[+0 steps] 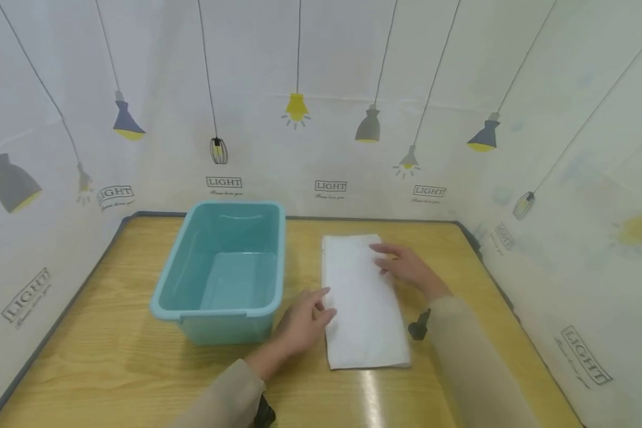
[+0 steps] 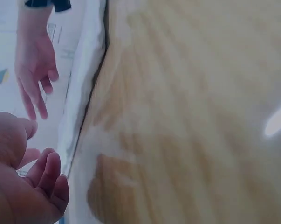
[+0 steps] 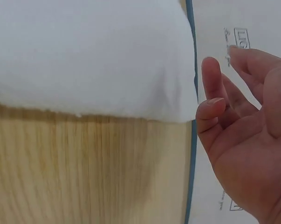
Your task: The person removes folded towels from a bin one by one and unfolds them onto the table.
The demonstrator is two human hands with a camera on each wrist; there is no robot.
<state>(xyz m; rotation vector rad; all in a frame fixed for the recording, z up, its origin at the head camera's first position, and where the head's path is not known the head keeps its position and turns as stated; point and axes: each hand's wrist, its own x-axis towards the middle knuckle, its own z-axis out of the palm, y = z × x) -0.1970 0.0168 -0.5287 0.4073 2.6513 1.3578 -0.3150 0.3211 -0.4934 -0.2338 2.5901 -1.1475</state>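
A folded white cloth (image 1: 361, 309) lies lengthwise on the wooden table, its thick folded edge showing in the left wrist view. By its left long side is my left hand (image 1: 305, 321), thumb and forefinger tips reaching over that edge. My right hand (image 1: 403, 264) hovers at the far right corner, its fingers loosely bent over the cloth. In the right wrist view, the right hand (image 3: 243, 126) has its fingers spread with nothing between them. The left hand (image 2: 26, 177) shows loosely bent fingers beside the cloth (image 2: 86, 70) in its own wrist view.
Left of the cloth stands a light blue plastic tub (image 1: 219, 327), close to my left hand. White sheeting (image 1: 331, 148) printed with lamps and "LIGHT" labels walls the table (image 1: 112, 333) at the back and both sides. Light glares off the tabletop near the front.
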